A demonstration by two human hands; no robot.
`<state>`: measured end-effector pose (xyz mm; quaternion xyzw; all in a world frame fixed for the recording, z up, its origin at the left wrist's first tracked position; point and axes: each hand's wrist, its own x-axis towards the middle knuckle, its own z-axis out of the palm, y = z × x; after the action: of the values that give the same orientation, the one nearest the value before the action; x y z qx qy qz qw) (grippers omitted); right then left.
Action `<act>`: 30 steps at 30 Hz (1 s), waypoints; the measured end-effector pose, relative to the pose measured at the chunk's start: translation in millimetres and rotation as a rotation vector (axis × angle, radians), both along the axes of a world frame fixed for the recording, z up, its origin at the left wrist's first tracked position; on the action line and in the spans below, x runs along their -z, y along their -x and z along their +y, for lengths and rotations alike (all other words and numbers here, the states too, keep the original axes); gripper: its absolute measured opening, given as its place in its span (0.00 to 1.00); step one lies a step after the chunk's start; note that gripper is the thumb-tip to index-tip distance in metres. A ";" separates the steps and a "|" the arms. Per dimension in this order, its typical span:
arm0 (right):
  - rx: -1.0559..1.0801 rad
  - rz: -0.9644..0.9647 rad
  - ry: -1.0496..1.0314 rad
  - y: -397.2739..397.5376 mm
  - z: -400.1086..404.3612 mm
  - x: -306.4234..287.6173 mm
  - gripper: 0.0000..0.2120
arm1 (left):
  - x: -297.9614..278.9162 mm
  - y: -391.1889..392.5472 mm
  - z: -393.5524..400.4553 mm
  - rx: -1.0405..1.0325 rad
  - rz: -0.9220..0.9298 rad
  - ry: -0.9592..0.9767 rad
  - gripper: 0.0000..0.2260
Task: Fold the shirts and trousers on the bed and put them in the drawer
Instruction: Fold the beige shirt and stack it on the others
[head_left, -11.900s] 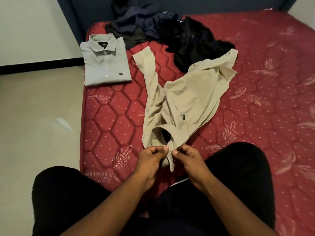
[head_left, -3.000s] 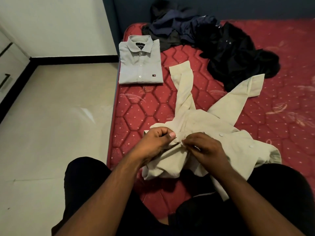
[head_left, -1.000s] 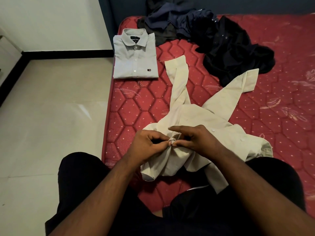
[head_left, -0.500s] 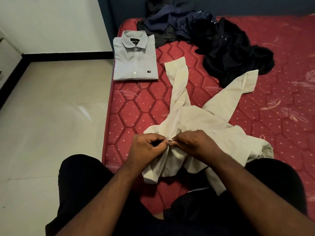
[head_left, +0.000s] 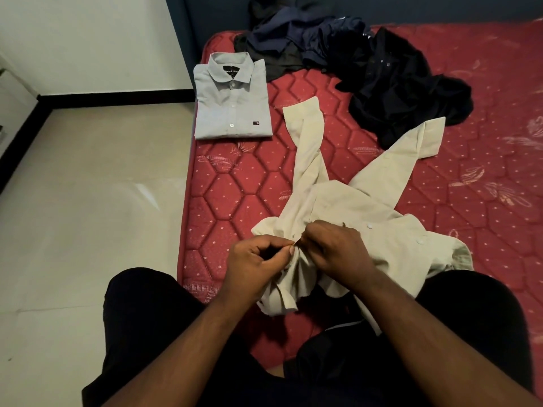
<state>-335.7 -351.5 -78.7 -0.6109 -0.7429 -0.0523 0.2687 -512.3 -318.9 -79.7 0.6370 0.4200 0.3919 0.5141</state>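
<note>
Left hand (head_left: 258, 261): fingers curled, thumb and forefinger pinching a fold of the cream shirt (head_left: 346, 210) at its front edge.
Right hand (head_left: 335, 248): fingers curled over the same edge, pinching the cloth right against the left hand's fingertips; the two hands touch at the pinch.
Cream shirt: unfolded, crumpled, on the near part of the red mattress (head_left: 235, 195), just ahead of the person's knees. Both sleeves spread away from the person, one straight up the bed, the other angled to the right. Hem bunches below the hands. Small buttons show along the placket right of the right hand.
Grey shirt (head_left: 232, 98): folded flat, collar up, buttoned, at the mattress's far left edge, well apart from the cream shirt.
Dark pile (head_left: 367, 66): navy and black garments heaped unfolded at the head of the bed; the right sleeve cuff of the cream shirt lies just beside its near edge.
Floor (head_left: 88, 201): pale tiles, left of the mattress.
Drawer: cannot tell where it is.
</note>
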 end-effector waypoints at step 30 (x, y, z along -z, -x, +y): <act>0.192 -0.027 -0.121 25.4 -0.1 13.7 0.16 | -8.4 10.2 33.1 0.491 0.354 0.190 0.11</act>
<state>-361.0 -351.6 -92.4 -0.6611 -0.6802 -0.1309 0.2885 -522.5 -285.9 -71.3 0.7269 0.3713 0.0982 0.5693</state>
